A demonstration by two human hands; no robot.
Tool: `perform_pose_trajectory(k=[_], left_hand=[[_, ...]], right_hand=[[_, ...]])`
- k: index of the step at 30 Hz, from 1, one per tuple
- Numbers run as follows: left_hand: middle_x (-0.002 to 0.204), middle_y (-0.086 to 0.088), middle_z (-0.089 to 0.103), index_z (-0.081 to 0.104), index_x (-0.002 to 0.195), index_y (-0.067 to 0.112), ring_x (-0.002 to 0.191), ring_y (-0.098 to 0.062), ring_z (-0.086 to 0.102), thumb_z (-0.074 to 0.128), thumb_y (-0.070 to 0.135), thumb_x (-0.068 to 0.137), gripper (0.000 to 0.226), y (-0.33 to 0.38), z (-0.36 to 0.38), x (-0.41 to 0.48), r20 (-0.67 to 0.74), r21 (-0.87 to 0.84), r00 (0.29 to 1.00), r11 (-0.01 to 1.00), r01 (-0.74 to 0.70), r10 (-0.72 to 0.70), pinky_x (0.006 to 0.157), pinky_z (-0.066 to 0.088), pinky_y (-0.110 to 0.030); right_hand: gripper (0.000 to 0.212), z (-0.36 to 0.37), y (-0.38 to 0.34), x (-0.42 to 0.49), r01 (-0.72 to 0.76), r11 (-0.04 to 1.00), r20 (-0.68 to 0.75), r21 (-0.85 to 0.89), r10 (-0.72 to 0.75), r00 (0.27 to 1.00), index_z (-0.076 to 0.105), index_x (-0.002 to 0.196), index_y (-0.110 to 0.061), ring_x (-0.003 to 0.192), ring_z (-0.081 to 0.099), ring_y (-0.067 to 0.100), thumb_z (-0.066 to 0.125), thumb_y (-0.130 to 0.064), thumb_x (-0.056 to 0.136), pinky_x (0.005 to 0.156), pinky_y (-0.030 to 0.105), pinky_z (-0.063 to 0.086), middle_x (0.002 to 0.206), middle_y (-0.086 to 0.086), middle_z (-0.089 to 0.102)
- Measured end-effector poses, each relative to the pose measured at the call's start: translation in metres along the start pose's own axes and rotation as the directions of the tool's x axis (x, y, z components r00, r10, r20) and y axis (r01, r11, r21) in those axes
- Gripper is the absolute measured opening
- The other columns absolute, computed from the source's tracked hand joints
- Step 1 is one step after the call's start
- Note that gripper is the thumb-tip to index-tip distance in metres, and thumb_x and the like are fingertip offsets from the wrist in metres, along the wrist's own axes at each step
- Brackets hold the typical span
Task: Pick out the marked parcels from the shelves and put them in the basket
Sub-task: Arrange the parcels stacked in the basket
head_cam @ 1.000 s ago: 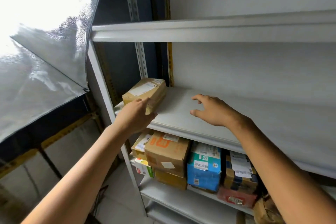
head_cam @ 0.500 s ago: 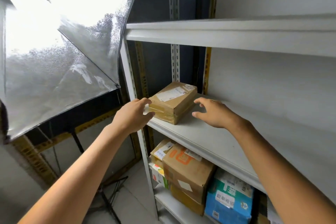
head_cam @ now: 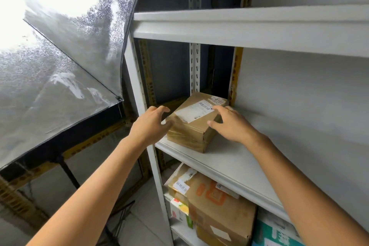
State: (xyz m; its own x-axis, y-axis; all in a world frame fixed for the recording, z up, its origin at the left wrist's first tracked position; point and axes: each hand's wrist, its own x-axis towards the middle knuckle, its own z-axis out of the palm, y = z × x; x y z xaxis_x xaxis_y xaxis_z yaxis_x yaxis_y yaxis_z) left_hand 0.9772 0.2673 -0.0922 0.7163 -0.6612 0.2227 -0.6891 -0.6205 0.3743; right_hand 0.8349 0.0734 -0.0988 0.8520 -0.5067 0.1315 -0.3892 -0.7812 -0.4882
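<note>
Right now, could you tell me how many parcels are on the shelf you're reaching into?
1: a cardboard parcel far left on the shelf, between the left hand and right hand; the forearm may hide more.

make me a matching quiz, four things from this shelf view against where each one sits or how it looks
Things:
1 parcel
2 orange-print box
3 teal box
4 left hand

Matches:
a bottom right corner of the view
b fingers spread, beside the parcel's left end
c alone on the white shelf
d one level below, left of the teal box

Pairs: 1-c, 2-d, 3-a, 4-b
</note>
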Motion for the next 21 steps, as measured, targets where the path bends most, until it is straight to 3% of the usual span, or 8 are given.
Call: perform_pose_trajectory(k=[4, 9, 11, 13, 15, 17, 19, 21], left_hand=[[0.140, -0.003, 0.049, 0.043, 0.144, 0.028, 0.118, -0.020, 0.056, 0.054, 0.052, 0.096, 0.055, -0.009, 0.013, 0.029, 0.082, -0.083, 0.997, 0.997, -0.006, 0.013, 0.097, 0.049, -0.034], [0.137, -0.004, 0.055, 0.040, 0.147, 0.019, 0.111, -0.017, 0.055, 0.055, 0.049, 0.096, 0.061, -0.013, 0.028, 0.053, 0.199, -0.247, 0.979, 0.969, 0.008, 0.042, 0.089, 0.045, -0.025], [0.133, -0.002, 0.054, 0.037, 0.149, 0.015, 0.104, -0.012, 0.050, 0.057, 0.044, 0.097, 0.063, -0.013, 0.033, 0.059, 0.248, -0.341, 0.968, 0.939, 0.041, 0.047, 0.077, 0.041, -0.013], [0.130, 0.001, 0.052, 0.037, 0.148, 0.015, 0.103, -0.010, 0.049, 0.060, 0.039, 0.096, 0.062, -0.015, 0.037, 0.063, 0.270, -0.423, 0.962, 0.903, 0.080, 0.042, 0.066, 0.039, -0.011], [0.134, -0.001, 0.052, 0.040, 0.146, 0.016, 0.106, -0.012, 0.051, 0.064, 0.037, 0.093, 0.062, -0.020, 0.039, 0.066, 0.279, -0.489, 0.959, 0.866, 0.106, 0.040, 0.068, 0.039, -0.012], [0.135, -0.002, 0.052, 0.041, 0.143, 0.019, 0.108, -0.013, 0.053, 0.068, 0.037, 0.091, 0.061, -0.025, 0.038, 0.065, 0.278, -0.531, 0.960, 0.840, 0.113, 0.047, 0.072, 0.041, -0.013], [0.133, 0.000, 0.052, 0.042, 0.141, 0.021, 0.110, -0.014, 0.054, 0.071, 0.036, 0.088, 0.062, -0.028, 0.037, 0.062, 0.259, -0.571, 0.964, 0.814, 0.108, 0.054, 0.077, 0.043, -0.015], [0.132, 0.002, 0.052, 0.042, 0.141, 0.023, 0.113, -0.016, 0.055, 0.073, 0.033, 0.087, 0.063, -0.028, 0.033, 0.057, 0.238, -0.626, 0.969, 0.773, 0.103, 0.064, 0.086, 0.048, -0.021]], right_hand=[[0.080, 0.013, 0.001, 0.020, -0.101, 0.991, -0.098, 0.091, 0.109, 0.989, 0.025, 0.155, -0.021, 0.138, 0.040, 0.026, 0.063, -0.049, 0.091, 0.109, 0.038, 0.038, 0.156, 0.003, 0.036], [0.060, 0.028, 0.013, 0.031, -0.248, 0.909, 0.031, 0.335, 0.252, 0.967, 0.052, 0.136, -0.023, 0.121, 0.055, 0.015, 0.069, -0.049, 0.085, 0.098, 0.032, 0.046, 0.129, -0.011, 0.059], [0.058, 0.033, 0.014, 0.033, -0.260, 0.865, 0.054, 0.429, 0.263, 0.963, 0.053, 0.132, -0.026, 0.115, 0.059, 0.014, 0.073, -0.047, 0.082, 0.096, 0.039, 0.053, 0.126, -0.009, 0.063], [0.057, 0.036, 0.013, 0.032, -0.290, 0.774, 0.104, 0.562, 0.282, 0.954, 0.051, 0.130, -0.026, 0.111, 0.062, 0.016, 0.078, -0.037, 0.081, 0.090, 0.044, 0.058, 0.122, -0.006, 0.065], [0.055, 0.038, 0.010, 0.028, -0.304, 0.681, 0.129, 0.667, 0.296, 0.946, 0.050, 0.128, -0.025, 0.109, 0.065, 0.019, 0.080, -0.024, 0.081, 0.085, 0.045, 0.060, 0.121, -0.004, 0.066], [0.057, 0.038, 0.006, 0.024, -0.264, 0.671, 0.089, 0.692, 0.284, 0.955, 0.047, 0.126, -0.027, 0.109, 0.063, 0.019, 0.080, -0.017, 0.080, 0.086, 0.046, 0.059, 0.120, -0.006, 0.064], [0.075, 0.036, 0.003, 0.021, -0.211, 0.700, 0.023, 0.682, 0.268, 0.963, 0.038, 0.142, -0.026, 0.110, 0.058, 0.013, 0.079, -0.011, 0.081, 0.094, 0.044, 0.055, 0.112, -0.019, 0.057], [0.092, 0.032, 0.001, 0.018, -0.182, 0.726, -0.023, 0.663, 0.262, 0.965, 0.027, 0.152, -0.022, 0.118, 0.053, 0.014, 0.081, -0.014, 0.079, 0.101, 0.044, 0.051, 0.116, -0.021, 0.051]])
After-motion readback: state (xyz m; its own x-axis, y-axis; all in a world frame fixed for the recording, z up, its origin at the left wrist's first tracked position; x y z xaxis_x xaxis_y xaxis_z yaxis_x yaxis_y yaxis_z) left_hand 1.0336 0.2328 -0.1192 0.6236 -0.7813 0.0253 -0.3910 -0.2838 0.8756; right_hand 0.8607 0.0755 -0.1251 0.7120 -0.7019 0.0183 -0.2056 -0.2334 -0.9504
